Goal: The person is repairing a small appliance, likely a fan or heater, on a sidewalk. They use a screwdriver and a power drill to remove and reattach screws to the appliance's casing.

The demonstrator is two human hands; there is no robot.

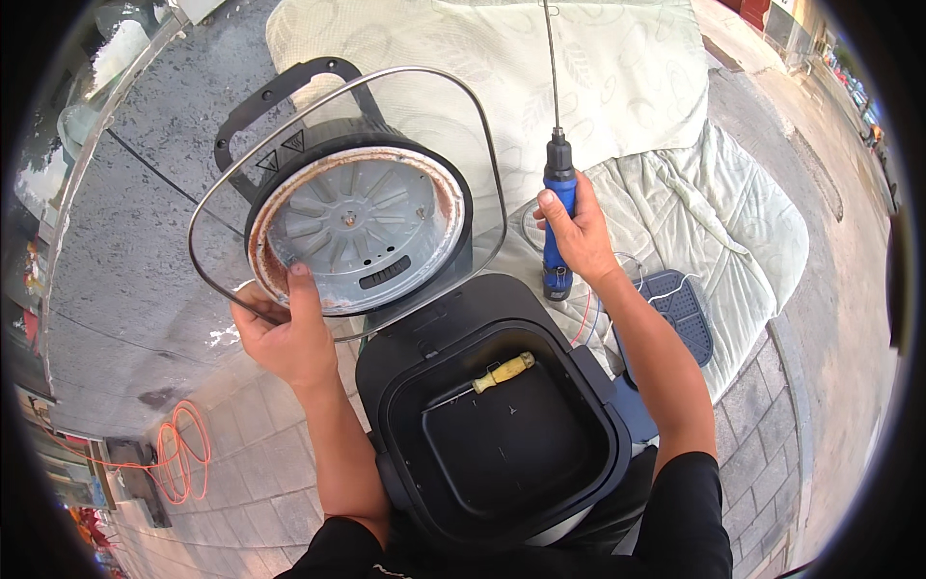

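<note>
The open lid (357,227) of a black cooking appliance (492,425) is gripped at its lower left rim by the left hand (285,333), fingers (301,289) pressed together against the stained ring around the grey metal disc. A blue screwdriver (558,207) is held upright in the right hand (579,236), fingers curled tight around its handle, shaft pointing away, just right of the lid. Inside the appliance's black basket a yellow-handled tool (502,372) is seen lying. A pale quilted cushion (637,106) is spread behind, and an orange cable (178,449) lies coiled on the paving, lower left.
</note>
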